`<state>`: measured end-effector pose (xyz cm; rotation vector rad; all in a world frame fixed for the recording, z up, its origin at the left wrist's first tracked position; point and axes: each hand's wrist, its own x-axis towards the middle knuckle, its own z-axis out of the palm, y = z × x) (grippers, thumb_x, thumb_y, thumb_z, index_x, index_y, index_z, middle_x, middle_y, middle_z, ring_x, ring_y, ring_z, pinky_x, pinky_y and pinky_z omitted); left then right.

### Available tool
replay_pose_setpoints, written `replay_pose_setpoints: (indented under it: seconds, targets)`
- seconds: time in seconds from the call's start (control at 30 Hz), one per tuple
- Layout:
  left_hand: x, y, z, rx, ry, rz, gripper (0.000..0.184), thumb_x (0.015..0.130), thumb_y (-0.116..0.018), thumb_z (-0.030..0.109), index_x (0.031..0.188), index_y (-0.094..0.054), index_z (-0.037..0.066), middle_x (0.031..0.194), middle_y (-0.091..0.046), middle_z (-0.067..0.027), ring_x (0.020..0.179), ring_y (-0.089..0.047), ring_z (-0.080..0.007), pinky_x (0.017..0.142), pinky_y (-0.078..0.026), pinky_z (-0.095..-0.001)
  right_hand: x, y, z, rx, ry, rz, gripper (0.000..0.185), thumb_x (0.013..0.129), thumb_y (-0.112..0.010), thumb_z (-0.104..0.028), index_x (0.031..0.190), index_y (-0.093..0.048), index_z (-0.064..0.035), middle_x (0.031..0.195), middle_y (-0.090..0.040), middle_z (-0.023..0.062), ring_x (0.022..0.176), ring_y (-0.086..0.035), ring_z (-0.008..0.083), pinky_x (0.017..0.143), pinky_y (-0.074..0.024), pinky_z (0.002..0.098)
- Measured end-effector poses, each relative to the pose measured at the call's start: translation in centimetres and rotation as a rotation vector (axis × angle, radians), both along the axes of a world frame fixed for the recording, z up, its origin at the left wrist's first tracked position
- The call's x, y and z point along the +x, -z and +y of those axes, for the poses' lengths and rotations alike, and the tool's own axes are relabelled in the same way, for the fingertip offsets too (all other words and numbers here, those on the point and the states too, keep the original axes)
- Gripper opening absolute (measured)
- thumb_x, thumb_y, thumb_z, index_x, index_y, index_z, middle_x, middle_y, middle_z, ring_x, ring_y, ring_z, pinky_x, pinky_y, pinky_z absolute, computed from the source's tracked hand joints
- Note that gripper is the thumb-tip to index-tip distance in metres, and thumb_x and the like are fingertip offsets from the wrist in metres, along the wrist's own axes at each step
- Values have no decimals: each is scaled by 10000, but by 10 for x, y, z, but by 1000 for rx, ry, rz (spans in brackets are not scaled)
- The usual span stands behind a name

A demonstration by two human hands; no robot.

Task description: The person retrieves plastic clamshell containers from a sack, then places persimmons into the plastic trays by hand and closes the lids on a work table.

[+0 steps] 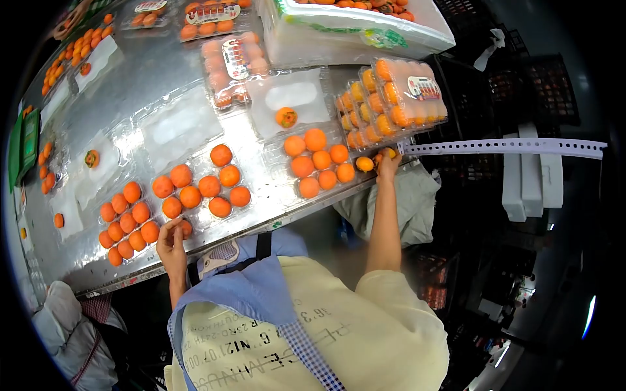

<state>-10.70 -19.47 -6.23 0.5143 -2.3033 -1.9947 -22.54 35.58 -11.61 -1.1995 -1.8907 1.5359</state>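
Several orange fruits sit in clear plastic trays on the metal table (261,212). My left hand (172,242) is at the near edge, its bent fingers against a fruit (185,229) at the bottom of the middle tray. On the right, my right hand (388,163) is closed around a small orange fruit, partly hidden by the fingers. Another small fruit (364,164) lies just left of it. Above my right hand stands a stack of filled clear packs (399,98). A filled tray (317,163) is to the left of that hand.
A white foam box (358,40) of fruit stands at the back. Labelled packs (235,65) lie left of it. A perforated white strip (508,147) juts out to the right. At the upper left, another person's hand (63,27) is near loose fruit.
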Motion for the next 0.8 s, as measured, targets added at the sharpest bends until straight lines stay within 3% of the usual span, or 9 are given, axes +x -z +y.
replay_pose_setpoints:
  seconds: [0.27,0.37,0.43,0.47,0.6,0.67,0.7,0.73,0.8]
  targets:
    - [4,-3,2,31,-86,-3,191,917,-522,120,1032,-596,-13,846,-608,-32,714,-549,-79,634,-435,-211,9,-46,-27,34,-111,-213,550,882,-513,-283,1326,-348,-3,1159,-533,197,1024,-558,273,708,-520,354]
    - [-4,-10,5,144,-126,-102,218,920,-525,159,1042,-597,-7,861,-621,-46,708,-562,-91,639,-455,-225,27,11,45,608,-364,-366,517,870,-485,-363,1206,-480,30,1157,-536,263,1043,-534,385,797,-477,423]
    - [-8,-27,4,424,-175,-197,232,914,-538,193,1040,-597,7,843,-628,-49,701,-577,-108,642,-473,-240,38,-83,-37,787,-558,-619,488,861,-458,-405,1048,-598,23,998,-609,259,937,-569,418,792,-464,447]
    - [-14,-40,7,599,-193,-206,234,909,-548,207,1033,-597,15,821,-629,-47,697,-584,-118,642,-480,-246,44,-94,-53,913,-594,-735,395,863,-491,-341,979,-636,7,939,-635,229,872,-594,404,775,-467,436]
    - [-36,-68,15,860,-27,-249,203,911,-537,252,885,-587,57,656,-544,0,662,-546,-119,590,-423,-248,45,-151,-197,514,-849,-17,198,843,-547,-111,982,-626,5,914,-649,167,830,-615,321,744,-478,386]
    - [-53,-71,30,1046,100,-214,283,925,-491,320,753,-518,97,590,-451,14,618,-502,-134,554,-372,-259,45,-163,-269,510,-1108,317,153,820,-539,-65,934,-620,-3,960,-623,136,888,-584,282,795,-450,358]
    - [-62,-69,39,1022,117,-253,342,927,-459,369,691,-446,121,555,-366,18,582,-465,-159,528,-338,-277,40,-172,-309,589,-1218,660,144,779,-555,-53,904,-619,-23,937,-621,118,898,-576,283,813,-435,395]
    - [-70,-53,51,1010,145,-206,312,927,-465,341,721,-483,107,580,-438,-15,659,-513,-196,577,-388,-299,39,-182,-340,440,-1476,721,181,736,-580,-40,911,-624,-31,920,-617,104,891,-572,283,832,-422,440]
    - [-79,-68,74,918,162,-136,261,930,-461,329,886,-407,78,790,-384,-58,821,-448,-221,699,-348,-319,40,-165,-386,586,-1521,1063,210,769,-546,-151,932,-620,-42,939,-612,102,908,-560,283,853,-393,421]
